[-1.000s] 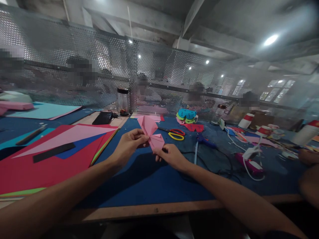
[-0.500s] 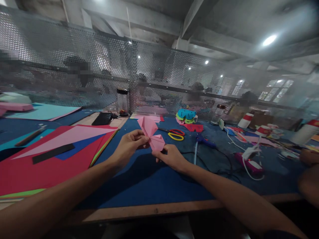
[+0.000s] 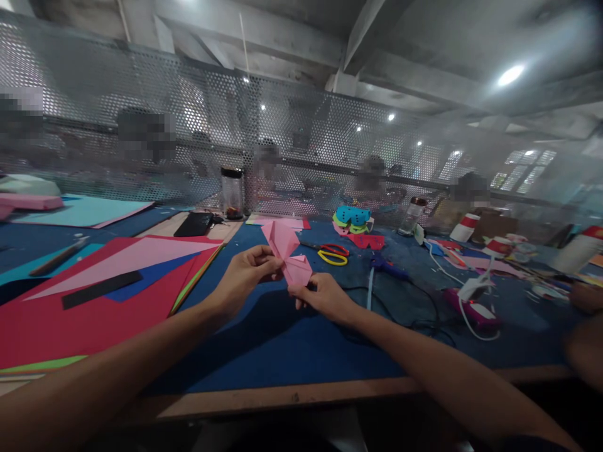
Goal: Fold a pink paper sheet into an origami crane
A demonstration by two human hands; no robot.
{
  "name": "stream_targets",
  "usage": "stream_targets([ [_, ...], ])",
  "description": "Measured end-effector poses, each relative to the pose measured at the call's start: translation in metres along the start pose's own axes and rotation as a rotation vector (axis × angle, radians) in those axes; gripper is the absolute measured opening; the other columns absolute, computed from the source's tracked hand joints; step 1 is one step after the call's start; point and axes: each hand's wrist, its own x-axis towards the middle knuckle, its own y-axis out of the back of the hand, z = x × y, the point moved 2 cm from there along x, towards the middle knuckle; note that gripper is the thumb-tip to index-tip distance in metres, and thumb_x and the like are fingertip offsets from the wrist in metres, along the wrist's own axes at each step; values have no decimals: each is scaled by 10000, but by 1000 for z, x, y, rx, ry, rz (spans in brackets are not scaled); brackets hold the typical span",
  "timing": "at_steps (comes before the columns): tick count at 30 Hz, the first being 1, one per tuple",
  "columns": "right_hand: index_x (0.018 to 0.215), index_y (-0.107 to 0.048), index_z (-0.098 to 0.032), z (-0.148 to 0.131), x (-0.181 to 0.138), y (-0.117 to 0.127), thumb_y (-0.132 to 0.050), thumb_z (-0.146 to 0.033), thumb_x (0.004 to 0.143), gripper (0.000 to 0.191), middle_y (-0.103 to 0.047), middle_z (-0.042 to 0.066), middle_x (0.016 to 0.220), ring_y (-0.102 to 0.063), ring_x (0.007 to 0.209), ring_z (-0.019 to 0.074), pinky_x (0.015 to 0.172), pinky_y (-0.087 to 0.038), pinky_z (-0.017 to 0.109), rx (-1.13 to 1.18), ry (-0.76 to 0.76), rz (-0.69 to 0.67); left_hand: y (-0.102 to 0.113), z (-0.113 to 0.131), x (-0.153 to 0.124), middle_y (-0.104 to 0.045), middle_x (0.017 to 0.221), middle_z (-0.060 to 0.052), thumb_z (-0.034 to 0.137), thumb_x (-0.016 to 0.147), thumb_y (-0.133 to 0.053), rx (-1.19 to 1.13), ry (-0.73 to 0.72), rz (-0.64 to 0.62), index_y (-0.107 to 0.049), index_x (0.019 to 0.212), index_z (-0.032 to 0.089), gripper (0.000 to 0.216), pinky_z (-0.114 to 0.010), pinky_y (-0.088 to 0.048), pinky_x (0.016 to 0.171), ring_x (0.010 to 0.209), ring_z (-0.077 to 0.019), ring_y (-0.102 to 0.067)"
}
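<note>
Both my hands hold a folded pink paper piece (image 3: 287, 251) just above the blue table cover (image 3: 282, 345). My left hand (image 3: 247, 276) pinches its left side, thumb and fingers pressed together near the fold. From below, my right hand (image 3: 323, 296) grips the lower right corner with curled fingers. The paper's pointed top flap stands up above my fingers. Part of its lower edge is hidden behind my right hand.
A stack of red, pink and blue paper sheets (image 3: 94, 295) lies at the left. Red and yellow scissors (image 3: 330, 252), a blue glue gun (image 3: 386, 267), cables (image 3: 424, 314), a jar (image 3: 232, 192) and cups (image 3: 464, 228) sit beyond. A perforated metal screen (image 3: 301, 150) backs the table. Another person's arm (image 3: 584, 326) is at far right.
The pink paper's top flap has tilted slightly to the right between my fingers. My hands have stayed in nearly the same place.
</note>
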Motion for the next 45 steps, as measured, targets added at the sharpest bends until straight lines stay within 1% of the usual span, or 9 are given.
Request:
stream_targets([
  [3,640,-698,-157,-2,-1,2,-619,-408,943,401,-709,30,635,-608,576,121,599,-436,217,-36,16,23,0,-1,0,-699,759,4,326,758,-859,-6,-4,-4,-669,852,165,266,-269,-544,734,693,-126,-643],
  [6,605,-692,-155,-4,-2,3,-616,-353,941,398,-686,17,599,-571,532,104,575,-406,215,-107,19,38,0,-3,1,-706,764,0,325,752,-863,-7,2,-9,-674,868,163,274,-274,-547,731,687,-128,-645],
  [13,755,-753,-133,0,0,0,-650,-467,935,393,-744,48,702,-647,621,134,624,-473,218,15,24,-1,2,-3,3,-699,761,3,343,740,-875,-3,-2,2,-664,873,154,313,-264,-547,736,696,-124,-643],
  [18,898,-781,-123,2,0,0,-564,-525,978,463,-749,56,721,-647,625,131,631,-480,224,48,59,-16,2,-1,3,-685,727,19,340,716,-894,-14,-8,18,-650,849,157,333,-236,-531,702,672,-108,-626],
  [23,843,-770,-109,2,0,0,-533,-548,987,519,-743,69,700,-631,597,124,614,-471,224,52,27,-18,2,-3,4,-687,726,18,349,712,-896,-12,-7,15,-646,866,156,351,-250,-537,713,673,-111,-628],
  [30,876,-781,-117,3,2,-2,-482,-614,991,592,-751,81,727,-647,603,134,617,-482,235,97,31,-51,2,-2,3,-682,724,14,345,720,-890,-5,-19,18,-640,849,149,343,-253,-530,704,661,-109,-617],
  [33,855,-780,-116,2,1,-1,-527,-588,979,550,-758,81,732,-653,609,136,614,-482,232,82,27,-42,2,-2,3,-678,727,16,345,726,-887,-4,-24,21,-642,852,149,338,-247,-527,705,669,-108,-618],
  [38,710,-756,-128,-1,0,-1,-636,-520,932,466,-754,70,699,-646,602,135,598,-470,221,6,28,-15,2,-3,3,-675,730,13,346,721,-886,-2,-15,20,-647,843,150,333,-245,-524,698,676,-112,-621],
  [45,732,-760,-126,0,-1,-1,-613,-447,950,415,-758,64,700,-653,601,134,591,-467,213,1,9,-27,0,-2,2,-693,740,2,333,705,-894,3,-1,21,-666,844,151,324,-254,-531,689,671,-118,-627],
])
